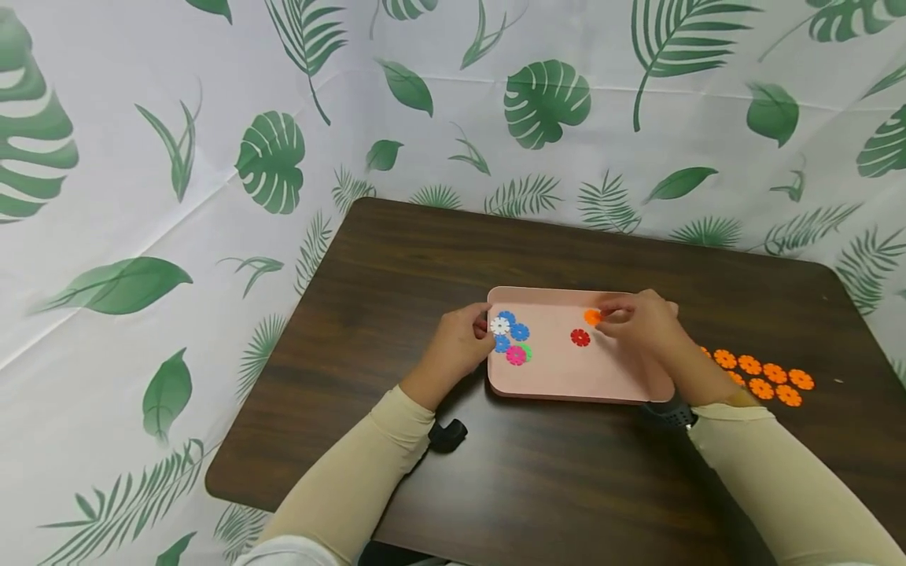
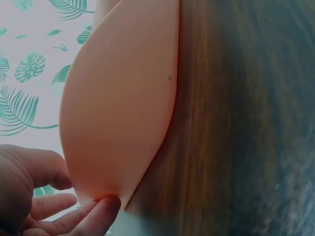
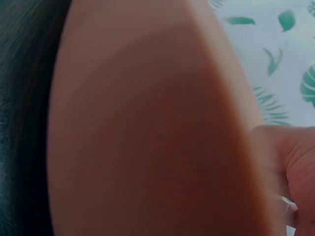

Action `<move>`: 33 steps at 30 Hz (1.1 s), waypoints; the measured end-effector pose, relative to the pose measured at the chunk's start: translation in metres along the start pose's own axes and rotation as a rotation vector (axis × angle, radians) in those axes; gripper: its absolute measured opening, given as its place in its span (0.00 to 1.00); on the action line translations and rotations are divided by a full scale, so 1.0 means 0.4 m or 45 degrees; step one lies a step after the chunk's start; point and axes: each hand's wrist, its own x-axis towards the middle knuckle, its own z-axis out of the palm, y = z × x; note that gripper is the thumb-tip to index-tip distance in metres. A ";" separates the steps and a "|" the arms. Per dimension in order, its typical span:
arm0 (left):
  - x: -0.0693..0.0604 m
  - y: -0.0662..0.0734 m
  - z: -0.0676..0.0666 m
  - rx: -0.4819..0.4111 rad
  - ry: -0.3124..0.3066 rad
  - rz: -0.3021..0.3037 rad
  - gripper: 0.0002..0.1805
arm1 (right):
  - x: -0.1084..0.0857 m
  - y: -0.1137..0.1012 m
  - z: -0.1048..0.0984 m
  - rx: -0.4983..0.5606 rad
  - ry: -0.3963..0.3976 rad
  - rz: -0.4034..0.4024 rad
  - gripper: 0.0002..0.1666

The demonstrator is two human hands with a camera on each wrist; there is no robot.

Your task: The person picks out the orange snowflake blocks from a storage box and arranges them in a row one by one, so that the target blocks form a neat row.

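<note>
A shallow pink tray (image 1: 552,381) stands on the dark wooden table. At its left end my left hand (image 1: 460,342) grips the wall; in the left wrist view a fingertip presses the tray's outside (image 2: 118,108). My right hand (image 1: 640,321) reaches over the right part of the tray, pinching an orange flower-shaped disc (image 1: 592,317) at the fingertips. Just below lies a red disc (image 1: 580,338). Near the left hand sit several blue discs (image 1: 520,332), a white one (image 1: 499,325), a pink one (image 1: 516,355) and a partly covered green one (image 1: 527,352).
Several orange discs (image 1: 760,388) lie in rows on the table (image 1: 410,251), right of the tray, partly hidden by the right forearm. A leaf-patterned cloth (image 1: 453,94) hangs behind the table. The tray's wall (image 3: 147,123) fills most of the right wrist view.
</note>
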 end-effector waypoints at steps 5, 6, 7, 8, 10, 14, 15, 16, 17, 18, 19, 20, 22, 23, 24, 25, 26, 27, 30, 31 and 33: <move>-0.001 0.005 0.001 0.024 0.008 0.021 0.29 | 0.001 -0.012 0.015 -0.114 0.043 0.005 0.28; -0.001 0.006 0.001 0.024 0.007 0.021 0.29 | 0.001 -0.013 0.018 -0.130 0.053 0.002 0.28; -0.001 0.007 0.000 0.020 0.004 0.021 0.29 | 0.001 -0.014 0.020 -0.144 0.061 -0.004 0.27; 0.000 0.008 0.001 0.015 0.002 0.020 0.29 | 0.001 -0.015 0.021 -0.157 0.069 -0.011 0.27; 0.001 0.008 0.001 0.010 0.000 0.019 0.29 | 0.001 -0.016 0.025 -0.183 0.078 -0.029 0.26; 0.003 0.006 0.002 0.011 0.002 0.019 0.29 | 0.006 -0.015 0.030 -0.216 0.083 -0.044 0.25; 0.003 0.005 0.002 0.010 0.003 0.020 0.29 | 0.007 -0.015 0.031 -0.223 0.081 -0.047 0.24; 0.003 0.004 0.002 0.010 0.006 0.021 0.29 | 0.009 -0.016 0.033 -0.227 0.080 -0.047 0.24; 0.004 0.003 0.002 0.010 0.009 0.026 0.29 | 0.011 -0.017 0.034 -0.232 0.080 -0.047 0.24; 0.004 0.001 0.002 0.006 0.012 0.030 0.29 | 0.012 -0.017 0.036 -0.245 0.079 -0.056 0.24; 0.003 0.001 0.002 0.004 0.015 0.031 0.29 | 0.014 -0.017 0.038 -0.253 0.079 -0.068 0.23; 0.003 0.000 0.002 0.000 0.017 0.035 0.29 | 0.016 -0.018 0.040 -0.263 0.081 -0.083 0.22; 0.003 -0.002 0.003 -0.008 0.018 0.038 0.29 | 0.017 -0.018 0.044 -0.289 0.092 -0.118 0.20; 0.003 -0.003 0.003 -0.012 0.019 0.040 0.29 | 0.017 -0.020 0.046 -0.304 0.100 -0.136 0.18; 0.002 -0.003 0.004 -0.013 0.018 0.041 0.29 | 0.017 -0.020 0.047 -0.320 0.107 -0.154 0.17; 0.001 -0.004 0.004 -0.013 0.017 0.042 0.29 | 0.016 -0.022 0.048 -0.329 0.115 -0.164 0.16; 0.001 -0.004 0.004 -0.010 0.017 0.044 0.29 | 0.015 -0.024 0.049 -0.339 0.123 -0.168 0.16; 0.001 -0.004 0.004 -0.008 0.016 0.045 0.29 | 0.015 -0.026 0.049 -0.347 0.126 -0.168 0.17; 0.000 -0.005 0.003 -0.005 0.017 0.054 0.29 | 0.014 -0.032 0.050 -0.346 0.127 -0.161 0.20; 0.000 -0.004 0.003 -0.006 0.018 0.055 0.29 | 0.014 -0.035 0.051 -0.333 0.125 -0.161 0.21; 0.001 -0.003 0.002 -0.009 0.023 0.059 0.29 | 0.016 -0.041 0.052 -0.313 0.123 -0.164 0.24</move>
